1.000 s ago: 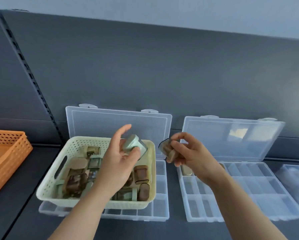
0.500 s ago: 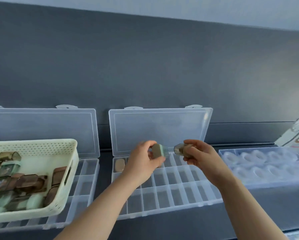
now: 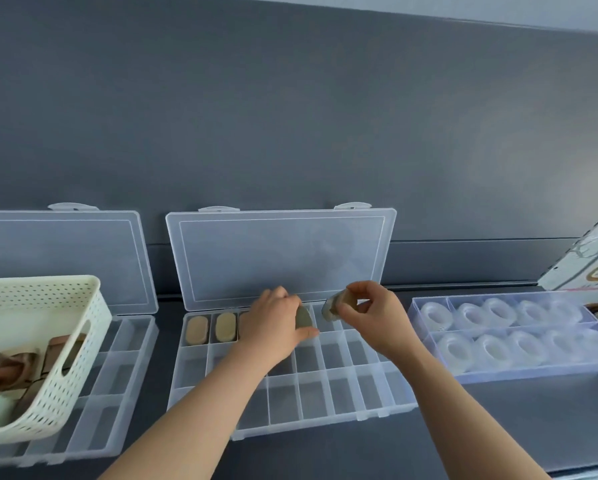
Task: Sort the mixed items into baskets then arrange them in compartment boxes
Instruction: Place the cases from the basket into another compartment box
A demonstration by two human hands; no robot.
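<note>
Grip of left hand [image 3: 276, 323]: narrow, fingers and thumb curled round a small olive-green item [image 3: 303, 318], low over the back row of the middle compartment box [image 3: 342, 389], around the fourth cell from that box's left end. Whether touching the cell floor or just above it: cannot tell.

Grip of right hand [image 3: 372, 315]: also narrow, thumb and forefinger pinching a small tan item [image 3: 331, 307], other fingers loosely curled, raised above the same back row, just right of the left hand and apart from it.

Two oval items [image 3: 197, 329] lying flat in the first two back-row cells of the box, one per cell. Lid of the box upright behind.

Left of the box: cream basket [image 3: 58, 393] of mixed pieces resting on a second compartment box [image 3: 117, 375]. Right of it: clear box of translucent rings [image 3: 533, 372]. All on the dark desk [image 3: 498, 427].
</note>
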